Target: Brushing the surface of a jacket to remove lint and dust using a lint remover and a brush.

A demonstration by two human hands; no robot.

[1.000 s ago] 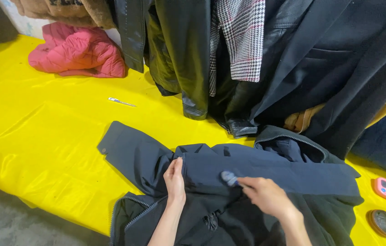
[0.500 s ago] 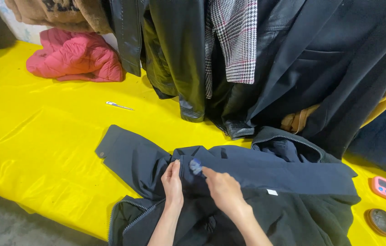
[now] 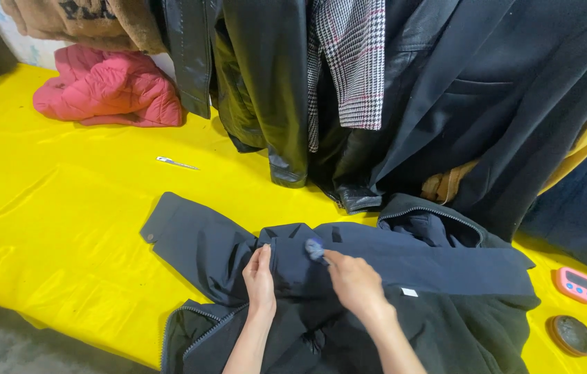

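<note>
A dark navy jacket (image 3: 446,266) lies spread on the yellow table cover (image 3: 65,215), one sleeve stretched toward the left. My left hand (image 3: 260,277) rests flat on the jacket where the sleeve meets the body, pressing the fabric down. Just to its right, my right hand (image 3: 352,280) pinches a small blue-grey object (image 3: 315,248) against the cloth; what that object is cannot be made out. A small white tag (image 3: 409,292) shows on the jacket beside my right wrist.
Dark coats (image 3: 487,90), a black leather jacket (image 3: 259,83) and a checked garment (image 3: 349,62) hang along the back. A pink padded jacket (image 3: 106,93) lies far left, a small metal tool (image 3: 174,163) near it. A pink timer (image 3: 576,284) and round tins (image 3: 571,335) sit at right.
My right hand slid left along the jacket with the small object, from mid-chest toward my left hand, then eased slightly back right. My left hand stayed pressed on the fabric.
</note>
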